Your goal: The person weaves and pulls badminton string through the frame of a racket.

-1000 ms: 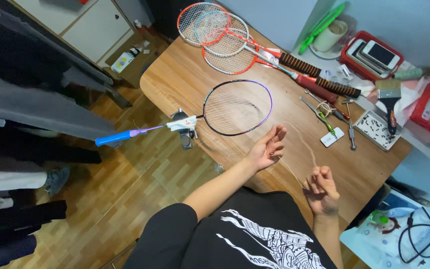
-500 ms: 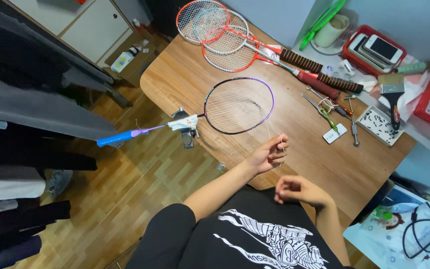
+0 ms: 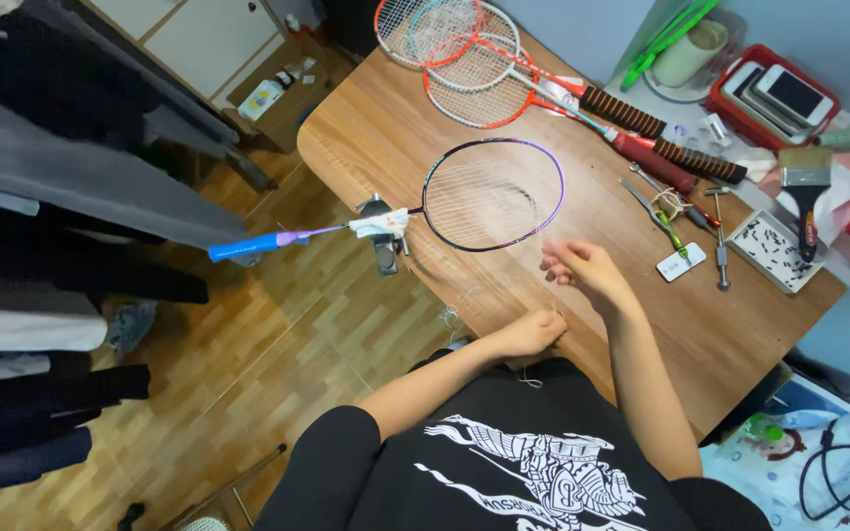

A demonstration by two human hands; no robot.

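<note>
The thin, limp, springy string runs from the racket rim toward both hands, right hand pinching it near the frame, left hand clenched on slack below, best gripped close to the rim.

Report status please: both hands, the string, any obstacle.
Left hand pinching thin white string at wooden table edge. Right hand gripping it near purple-framed racket. Nothing blocking.

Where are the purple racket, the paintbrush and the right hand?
Purple racket [image 3: 492, 194], head view, on its strings.
Paintbrush [image 3: 805, 177], head view, on its metal band.
Right hand [image 3: 587, 269], head view, on its back.
</note>
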